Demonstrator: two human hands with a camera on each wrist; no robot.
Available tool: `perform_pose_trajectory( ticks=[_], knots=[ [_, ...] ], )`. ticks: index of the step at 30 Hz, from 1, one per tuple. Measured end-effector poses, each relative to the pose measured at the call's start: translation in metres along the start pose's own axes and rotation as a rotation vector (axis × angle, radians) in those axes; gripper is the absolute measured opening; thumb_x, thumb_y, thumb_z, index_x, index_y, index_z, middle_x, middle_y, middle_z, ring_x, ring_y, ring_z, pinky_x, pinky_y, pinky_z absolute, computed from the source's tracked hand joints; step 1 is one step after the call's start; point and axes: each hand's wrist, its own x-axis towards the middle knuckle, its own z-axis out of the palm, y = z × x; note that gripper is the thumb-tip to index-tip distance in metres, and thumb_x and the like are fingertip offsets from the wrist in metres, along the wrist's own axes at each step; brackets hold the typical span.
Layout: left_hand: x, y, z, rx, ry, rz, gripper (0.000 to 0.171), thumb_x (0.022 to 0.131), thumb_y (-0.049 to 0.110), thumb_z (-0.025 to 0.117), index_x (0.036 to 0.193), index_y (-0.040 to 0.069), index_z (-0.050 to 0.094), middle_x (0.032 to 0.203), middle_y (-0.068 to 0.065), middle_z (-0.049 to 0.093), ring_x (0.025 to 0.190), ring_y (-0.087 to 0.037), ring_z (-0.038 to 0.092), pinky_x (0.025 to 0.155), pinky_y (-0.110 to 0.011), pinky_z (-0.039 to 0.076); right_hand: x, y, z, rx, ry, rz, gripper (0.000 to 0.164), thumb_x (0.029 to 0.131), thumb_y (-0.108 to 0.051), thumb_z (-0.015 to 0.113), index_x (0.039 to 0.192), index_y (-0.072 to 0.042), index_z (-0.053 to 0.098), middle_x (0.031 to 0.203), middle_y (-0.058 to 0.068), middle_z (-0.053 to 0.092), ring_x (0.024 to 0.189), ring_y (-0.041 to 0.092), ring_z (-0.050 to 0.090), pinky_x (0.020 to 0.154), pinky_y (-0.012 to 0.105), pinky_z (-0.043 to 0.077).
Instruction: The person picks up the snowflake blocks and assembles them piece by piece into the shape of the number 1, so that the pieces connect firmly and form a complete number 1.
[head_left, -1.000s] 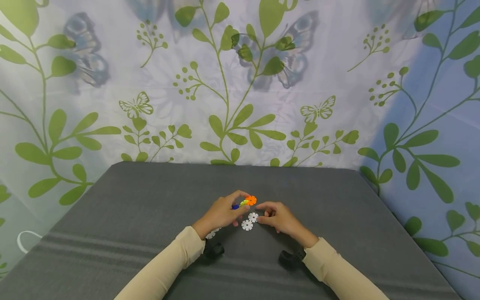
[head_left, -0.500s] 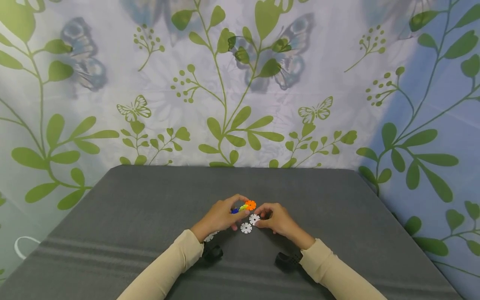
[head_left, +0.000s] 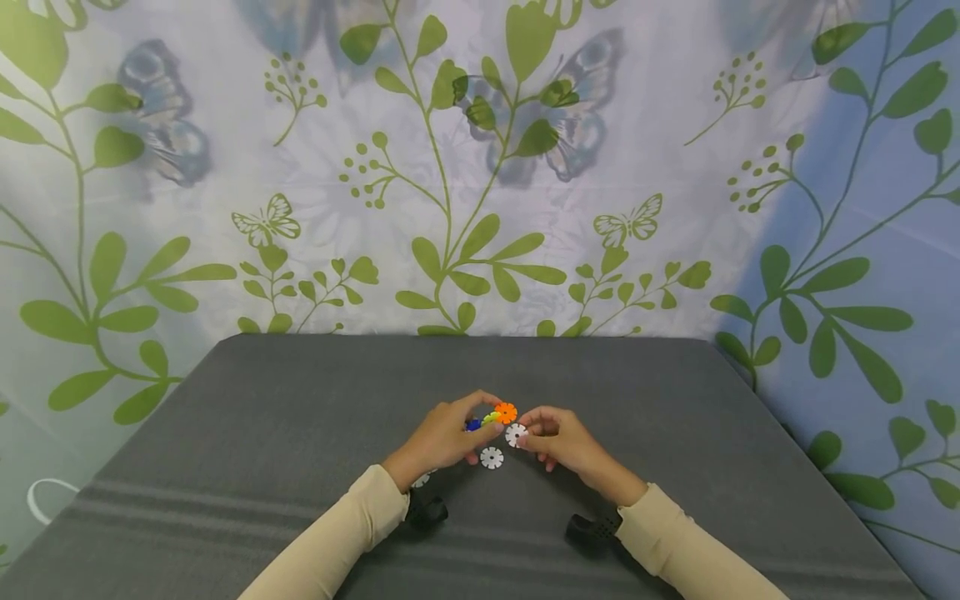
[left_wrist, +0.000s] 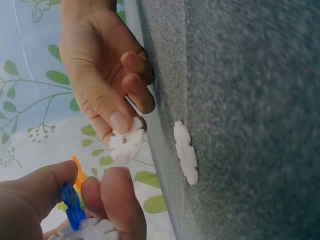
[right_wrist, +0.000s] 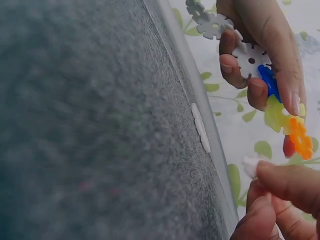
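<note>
My left hand [head_left: 444,432] holds a chain of interlocking snowflake discs by its middle. An orange disc [head_left: 506,412] forms the far end, joined to a yellow disc [right_wrist: 276,114] and then a blue disc [right_wrist: 269,81]. Grey-white discs [right_wrist: 215,26] continue the chain back past the palm, partly hidden by fingers. Between thumb and fingertips, my right hand [head_left: 568,442] pinches a single white disc [head_left: 515,435], raised off the table close to the orange end. Another white disc [head_left: 491,457] lies flat on the table below the hands.
The dark grey cloth-covered table [head_left: 337,375] reaches back to a patterned curtain [head_left: 420,167]. Both wrists wear black camera mounts [head_left: 588,532]. A white loop [head_left: 47,500] hangs beside the table's left edge.
My right hand has closed its fingers on one of the two white discs and lifted it away from the other. The left hand keeps its hold on the chain almost in place.
</note>
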Motion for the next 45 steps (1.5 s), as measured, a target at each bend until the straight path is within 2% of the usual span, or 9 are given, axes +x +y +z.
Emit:
perform_pose_trajectory(
  ticks=[7, 12, 19, 28, 38, 45],
  knots=[
    [-0.003, 0.001, 0.003, 0.016, -0.030, 0.017, 0.040, 0.108, 0.031, 0.071, 0.142, 0.011, 0.065, 0.074, -0.007, 0.066, 0.054, -0.018, 0.067, 0.049, -0.028, 0.041, -0.006, 0.001, -0.005, 0.101, -0.024, 0.053, 0.035, 0.105, -0.012, 0.073, 0.132, 0.007, 0.063, 0.090, 0.007, 0.073, 0.063, 0.012, 0.057, 0.056, 0.026, 0.055],
    [-0.004, 0.002, 0.004, 0.021, -0.051, 0.021, 0.040, 0.108, 0.030, 0.070, 0.143, 0.011, 0.065, 0.075, -0.007, 0.065, 0.054, -0.017, 0.068, 0.049, -0.029, 0.042, -0.009, 0.004, -0.009, 0.170, -0.041, 0.030, 0.036, 0.109, -0.009, 0.064, 0.138, 0.011, 0.056, 0.095, 0.008, 0.073, 0.063, 0.010, 0.058, 0.057, 0.024, 0.056],
    [-0.003, 0.002, 0.005, 0.025, -0.065, 0.032, 0.037, 0.109, 0.027, 0.069, 0.142, 0.011, 0.066, 0.078, -0.004, 0.068, 0.054, -0.017, 0.068, 0.049, -0.028, 0.044, -0.012, 0.007, -0.011, 0.241, 0.015, -0.021, 0.032, 0.111, -0.007, 0.060, 0.136, 0.011, 0.055, 0.097, 0.006, 0.068, 0.066, 0.011, 0.057, 0.060, 0.024, 0.057],
    [-0.003, 0.004, 0.006, 0.032, -0.071, 0.037, 0.036, 0.108, 0.026, 0.071, 0.141, 0.012, 0.067, 0.077, -0.002, 0.069, 0.054, -0.016, 0.067, 0.051, -0.028, 0.046, -0.011, 0.008, -0.009, 0.257, 0.084, -0.051, 0.031, 0.110, -0.004, 0.061, 0.135, 0.013, 0.057, 0.097, 0.006, 0.065, 0.067, 0.012, 0.058, 0.059, 0.023, 0.056],
    [-0.004, 0.005, 0.008, 0.058, -0.071, 0.023, 0.036, 0.108, 0.028, 0.071, 0.140, 0.014, 0.067, 0.077, -0.001, 0.068, 0.054, -0.015, 0.066, 0.051, -0.028, 0.044, -0.013, 0.009, -0.010, 0.224, 0.050, -0.092, 0.036, 0.111, -0.004, 0.061, 0.139, 0.018, 0.056, 0.100, 0.013, 0.062, 0.068, 0.009, 0.059, 0.061, 0.023, 0.058],
    [-0.004, 0.007, 0.010, 0.057, -0.076, 0.022, 0.036, 0.108, 0.029, 0.070, 0.141, 0.014, 0.068, 0.079, -0.002, 0.069, 0.054, -0.014, 0.066, 0.050, -0.028, 0.045, -0.012, 0.008, -0.012, 0.183, 0.061, -0.102, 0.035, 0.110, -0.005, 0.062, 0.138, 0.016, 0.061, 0.096, 0.015, 0.063, 0.067, 0.009, 0.059, 0.062, 0.023, 0.059]
  ],
)
